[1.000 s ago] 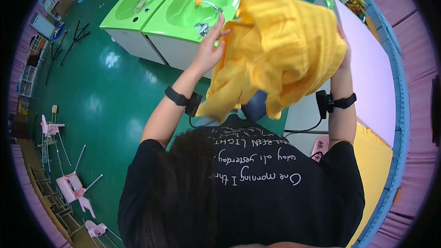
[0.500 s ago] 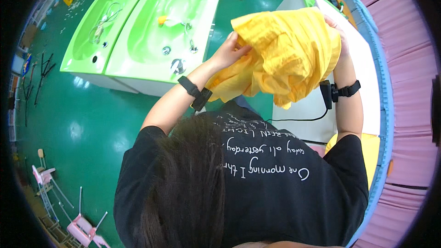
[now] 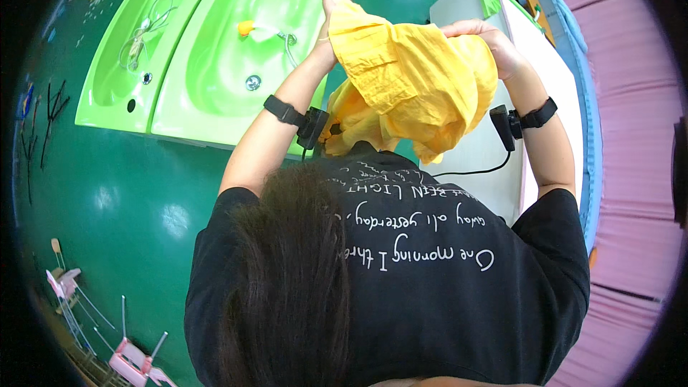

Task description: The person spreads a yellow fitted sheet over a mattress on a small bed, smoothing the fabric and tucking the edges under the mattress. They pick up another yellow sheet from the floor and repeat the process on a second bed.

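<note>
A crumpled yellow cloth (image 3: 408,64), gathered and pleated like a garment, hangs between my two hands in front of my chest. My left hand (image 3: 328,13) is at its upper left edge, with a finger pointing up and the other fingers partly hidden by the fabric; the cloth is held there. At the upper right, my right hand (image 3: 494,41) is closed over the cloth's edge, its fingers bent onto the top. Lower folds drape near the black device strapped to my left wrist.
Two green basins (image 3: 215,64) stand to the left, with hoses inside. A white surface (image 3: 552,93) lies at the right, beside a blue padded edge and pink drapes (image 3: 634,100). Pink chairs (image 3: 132,362) are at the lower left on the green floor. A cable (image 3: 476,170) runs from my right wrist device.
Both hands have moved left with the yellow cloth. My left hand now reaches higher with a finger extended; my right hand has come from the cloth's far side onto its top edge.
</note>
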